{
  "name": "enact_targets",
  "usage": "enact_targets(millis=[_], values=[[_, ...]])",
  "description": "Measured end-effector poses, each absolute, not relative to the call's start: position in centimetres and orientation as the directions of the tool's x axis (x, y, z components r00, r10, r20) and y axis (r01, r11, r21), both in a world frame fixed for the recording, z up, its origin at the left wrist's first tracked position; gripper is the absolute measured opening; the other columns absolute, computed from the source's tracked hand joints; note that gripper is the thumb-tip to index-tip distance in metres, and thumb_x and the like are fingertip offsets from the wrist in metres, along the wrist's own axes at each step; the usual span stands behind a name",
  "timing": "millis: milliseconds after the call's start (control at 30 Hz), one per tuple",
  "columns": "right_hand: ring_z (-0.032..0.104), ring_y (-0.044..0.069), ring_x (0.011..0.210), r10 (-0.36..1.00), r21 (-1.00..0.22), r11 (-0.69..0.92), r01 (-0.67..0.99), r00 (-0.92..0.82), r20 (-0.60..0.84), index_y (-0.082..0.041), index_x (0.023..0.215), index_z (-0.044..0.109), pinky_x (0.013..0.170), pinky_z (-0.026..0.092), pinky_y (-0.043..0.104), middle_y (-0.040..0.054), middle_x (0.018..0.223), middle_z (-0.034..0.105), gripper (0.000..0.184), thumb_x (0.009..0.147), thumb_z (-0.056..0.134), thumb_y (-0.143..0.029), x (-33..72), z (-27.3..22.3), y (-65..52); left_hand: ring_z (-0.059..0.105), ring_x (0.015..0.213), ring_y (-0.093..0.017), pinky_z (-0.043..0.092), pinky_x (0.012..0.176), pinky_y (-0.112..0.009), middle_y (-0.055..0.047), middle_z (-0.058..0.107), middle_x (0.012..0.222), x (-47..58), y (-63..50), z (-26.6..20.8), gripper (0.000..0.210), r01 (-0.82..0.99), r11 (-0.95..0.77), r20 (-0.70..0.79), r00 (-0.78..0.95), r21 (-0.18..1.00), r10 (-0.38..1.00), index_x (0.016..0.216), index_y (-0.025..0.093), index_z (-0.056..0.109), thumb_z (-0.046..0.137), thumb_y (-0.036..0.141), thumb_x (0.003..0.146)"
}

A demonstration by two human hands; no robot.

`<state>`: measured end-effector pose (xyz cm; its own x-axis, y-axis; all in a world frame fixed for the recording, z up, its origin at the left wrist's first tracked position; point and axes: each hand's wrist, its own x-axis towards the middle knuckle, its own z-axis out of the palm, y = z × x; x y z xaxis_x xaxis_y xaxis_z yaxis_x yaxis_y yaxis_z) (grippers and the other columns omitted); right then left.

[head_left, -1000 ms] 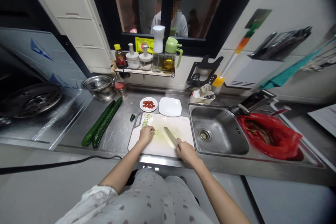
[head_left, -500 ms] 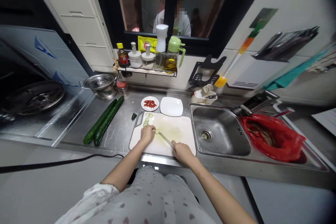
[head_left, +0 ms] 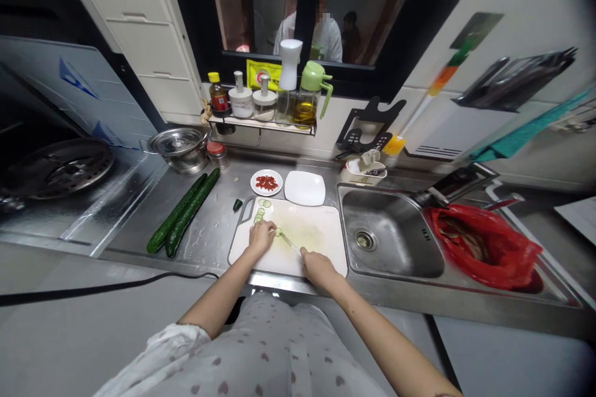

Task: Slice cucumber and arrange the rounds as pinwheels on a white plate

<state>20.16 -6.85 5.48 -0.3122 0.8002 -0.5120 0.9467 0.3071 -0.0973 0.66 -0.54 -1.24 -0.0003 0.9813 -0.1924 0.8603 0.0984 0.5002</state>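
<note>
On the white cutting board (head_left: 316, 223), my right hand (head_left: 320, 268) is wrapped round the handle of a knife (head_left: 291, 243). The blade's tip reaches a pale green cucumber slice (head_left: 278, 232). My left hand (head_left: 261, 236) has its fingers bent and drawn together at that slice's left edge, seeming to pinch it; the fingertips are small in view. Beyond the left hand, several cut cucumber slices (head_left: 259, 214) lie in a row along the board's left side. A dark green cucumber end (head_left: 238, 205) rests just off the board.
Two whole cucumbers (head_left: 190, 217) lie to the left. Behind the board stand a plate of chopped red pieces (head_left: 256, 190) and a white square plate (head_left: 305, 188). The sink (head_left: 391, 229) adjoins on the right, with a red plastic bag (head_left: 503, 254) beyond. A seasoning shelf (head_left: 261, 125) overhangs the back.
My right hand and the knife have shifted slightly left, bringing the blade closer over the slice. My left hand has stayed almost in place. The whole view has tilted slightly.
</note>
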Motion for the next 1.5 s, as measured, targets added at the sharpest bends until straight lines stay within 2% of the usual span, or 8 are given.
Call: enact_targets(millis=[200,367,600,1000,1500], values=[[0.065,0.026,0.093,0.791,-0.092,0.326,0.941,-0.325,-0.518,-0.012,0.117,0.048,0.073,0.045,0.032,0.0173,0.095,0.068,0.036,0.083,0.038,-0.007,20.2,5.8,-6.4,0.058,0.097,-0.019,0.040,0.087,-0.030,-0.005,0.067,0.099,0.5,-0.5,-0.9,0.020,0.850,0.100,-0.207,0.010,0.517,0.978,0.095,0.024,0.069,0.054,0.025,0.082],[0.065,0.026,0.093,0.790,-0.095,0.326,0.941,-0.326,-0.520,-0.013,0.118,0.048,0.073,0.045,0.032,0.0171,0.096,0.067,0.036,0.083,0.040,-0.009,20.4,5.7,-6.4,0.058,0.099,-0.020,0.040,0.088,-0.031,-0.005,0.067,0.100,0.6,-0.5,-0.5,0.020,0.857,0.101,-0.216,0.012,0.506,0.976,0.095,0.024,0.070,0.056,0.030,0.082],[0.065,0.026,0.093,0.790,-0.103,0.325,0.940,-0.329,-0.517,-0.013,0.116,0.048,0.073,0.045,0.032,0.0170,0.097,0.067,0.033,0.084,0.041,-0.010,20.5,5.5,-6.4,0.058,0.099,-0.019,0.039,0.088,-0.031,-0.005,0.067,0.102,0.6,-0.4,-0.7,0.020,0.855,0.102,-0.203,0.004,0.508,0.979,0.096,0.023,0.069,0.057,0.025,0.081],[0.065,0.024,0.094,0.793,-0.113,0.315,0.942,-0.326,-0.515,-0.013,0.119,0.047,0.077,0.046,0.031,0.0176,0.098,0.067,0.035,0.086,0.037,-0.008,19.5,5.4,-5.6,0.058,0.098,-0.019,0.039,0.088,-0.031,-0.003,0.067,0.100,0.7,-0.1,-0.4,0.018,0.847,0.123,-0.230,-0.001,0.517,0.973,0.095,0.025,0.069,0.059,0.025,0.080],[0.065,0.025,0.093,0.773,-0.113,0.329,0.937,-0.336,-0.538,-0.013,0.116,0.048,0.075,0.045,0.032,0.0172,0.096,0.067,0.032,0.085,0.040,-0.010,20.2,5.6,-6.1,0.056,0.101,-0.021,0.037,0.091,-0.035,-0.003,0.066,0.103,0.8,-0.2,-0.6,0.019,0.873,0.123,-0.239,-0.008,0.472,0.971,0.097,0.027,0.068,0.059,0.029,0.080]])
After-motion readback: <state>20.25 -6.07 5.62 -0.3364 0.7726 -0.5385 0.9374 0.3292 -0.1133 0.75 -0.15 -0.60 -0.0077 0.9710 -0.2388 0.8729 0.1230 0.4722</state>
